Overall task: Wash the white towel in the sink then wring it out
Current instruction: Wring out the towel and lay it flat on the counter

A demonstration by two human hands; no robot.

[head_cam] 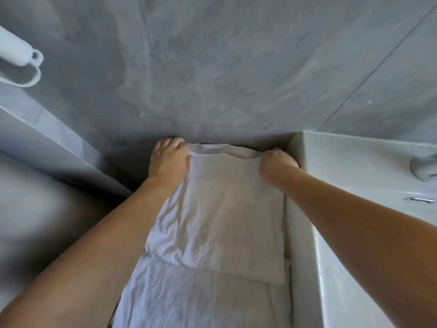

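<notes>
A white towel [220, 209] hangs flat in the narrow gap between a grey ledge and the white sink [343, 166], close to the grey tiled wall. My left hand [169, 159] pinches its upper left corner. My right hand [275, 165] grips the upper right corner, next to the sink's left wall. The top edge is stretched between both hands, slightly folded over. Below the hanging part lies more white cloth [189, 297], fluffier in texture. Whether that is the same towel I cannot tell.
The sink rim carries a chrome tap base [423, 168] and a chrome overflow slot [418, 199] at the right edge. A white handle with a hanging loop [21, 58] sticks in from the upper left. A grey ledge [47, 157] runs along the left.
</notes>
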